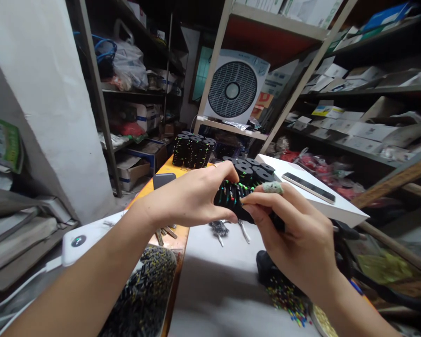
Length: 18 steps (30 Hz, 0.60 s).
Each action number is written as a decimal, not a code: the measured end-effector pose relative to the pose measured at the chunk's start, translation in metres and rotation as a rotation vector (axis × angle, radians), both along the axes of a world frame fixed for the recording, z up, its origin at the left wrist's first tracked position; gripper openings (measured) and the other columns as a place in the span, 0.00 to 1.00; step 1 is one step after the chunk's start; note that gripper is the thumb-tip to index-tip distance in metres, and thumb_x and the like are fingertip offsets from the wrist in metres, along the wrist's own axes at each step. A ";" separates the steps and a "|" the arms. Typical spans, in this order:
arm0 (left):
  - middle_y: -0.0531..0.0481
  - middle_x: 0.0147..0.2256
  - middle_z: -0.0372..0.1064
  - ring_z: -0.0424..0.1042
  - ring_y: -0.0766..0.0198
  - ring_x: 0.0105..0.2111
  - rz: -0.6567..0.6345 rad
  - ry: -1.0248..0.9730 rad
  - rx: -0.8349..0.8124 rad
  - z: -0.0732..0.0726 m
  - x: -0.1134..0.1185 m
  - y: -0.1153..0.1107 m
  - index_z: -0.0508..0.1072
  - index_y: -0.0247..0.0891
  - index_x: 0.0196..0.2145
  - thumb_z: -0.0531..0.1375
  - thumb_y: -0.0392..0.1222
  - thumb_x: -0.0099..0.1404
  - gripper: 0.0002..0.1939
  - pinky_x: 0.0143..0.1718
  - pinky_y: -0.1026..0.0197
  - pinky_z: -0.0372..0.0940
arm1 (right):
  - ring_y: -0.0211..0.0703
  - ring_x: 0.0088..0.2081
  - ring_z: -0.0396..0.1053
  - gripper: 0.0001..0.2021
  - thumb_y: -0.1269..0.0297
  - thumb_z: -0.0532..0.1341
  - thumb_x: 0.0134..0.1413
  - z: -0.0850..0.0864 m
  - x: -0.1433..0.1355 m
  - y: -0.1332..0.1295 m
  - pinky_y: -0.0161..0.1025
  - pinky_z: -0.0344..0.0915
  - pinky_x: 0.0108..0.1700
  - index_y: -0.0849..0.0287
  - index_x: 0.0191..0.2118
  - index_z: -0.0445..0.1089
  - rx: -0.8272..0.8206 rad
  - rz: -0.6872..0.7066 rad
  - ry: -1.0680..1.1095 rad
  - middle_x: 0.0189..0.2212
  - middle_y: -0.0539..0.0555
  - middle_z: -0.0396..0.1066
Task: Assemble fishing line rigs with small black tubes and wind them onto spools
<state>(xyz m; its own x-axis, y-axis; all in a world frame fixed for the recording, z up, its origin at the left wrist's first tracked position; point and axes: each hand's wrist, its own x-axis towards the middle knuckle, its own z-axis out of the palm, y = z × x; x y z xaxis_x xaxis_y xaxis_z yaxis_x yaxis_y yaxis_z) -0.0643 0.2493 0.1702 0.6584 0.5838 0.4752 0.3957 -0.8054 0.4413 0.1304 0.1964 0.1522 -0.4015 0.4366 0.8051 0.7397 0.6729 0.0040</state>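
Observation:
My left hand reaches in from the left, its thumb and fingers curved around a black ridged roll dotted with small green and red bits. Part of the roll is behind the fingers. My right hand is at the roll's right side, thumb and forefinger pinched together at its front. What the pinch holds is too small to make out. A greenish wrap covers one right finger. Just behind the hands stand several black round spools. Beneath the right hand lies a pile of small coloured beads.
Another stack of black spools stands farther back. A phone lies on a white box at right. Small black and yellow pieces fill a tray at lower left, near a white power bank. A box fan stands on a shelf.

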 end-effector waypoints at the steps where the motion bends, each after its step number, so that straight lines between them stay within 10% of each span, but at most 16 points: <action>1: 0.47 0.41 0.70 0.70 0.57 0.39 -0.007 0.007 0.012 0.000 0.000 0.000 0.65 0.39 0.46 0.67 0.43 0.58 0.21 0.38 0.57 0.64 | 0.38 0.32 0.68 0.06 0.77 0.59 0.60 -0.001 0.000 0.000 0.35 0.63 0.34 0.61 0.38 0.72 0.008 0.002 -0.001 0.32 0.54 0.68; 18: 0.48 0.41 0.68 0.69 0.61 0.35 -0.046 0.008 0.049 -0.002 0.000 0.004 0.65 0.38 0.45 0.65 0.41 0.59 0.19 0.37 0.58 0.66 | 0.47 0.38 0.69 0.16 0.80 0.62 0.54 -0.019 0.009 0.008 0.45 0.69 0.38 0.57 0.46 0.69 0.225 0.012 -0.164 0.37 0.57 0.70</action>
